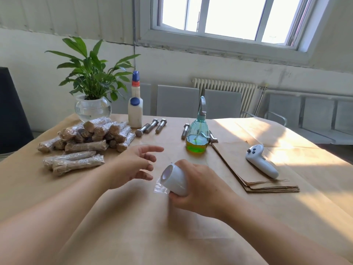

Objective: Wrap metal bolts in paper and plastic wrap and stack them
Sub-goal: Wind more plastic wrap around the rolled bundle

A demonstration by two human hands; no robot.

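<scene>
Two bare forearms come in from the near edge — no sleeves, no watch, no rings or bands showing. The left hand [133,165] and right hand [198,185] are ungloved — short, plain fingernails, no polish.

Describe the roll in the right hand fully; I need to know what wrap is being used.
The roll of plastic wrap is small and white, a glossy wound cylinder with a hollow core whose open end faces left and toward the camera. It is tilted, held just above the paper-covered table. The right hand grips it from the right, fingers curled round its body. A short, clear, crinkled tail of film hangs loose from its lower left. The left hand is near but not touching it.
</scene>
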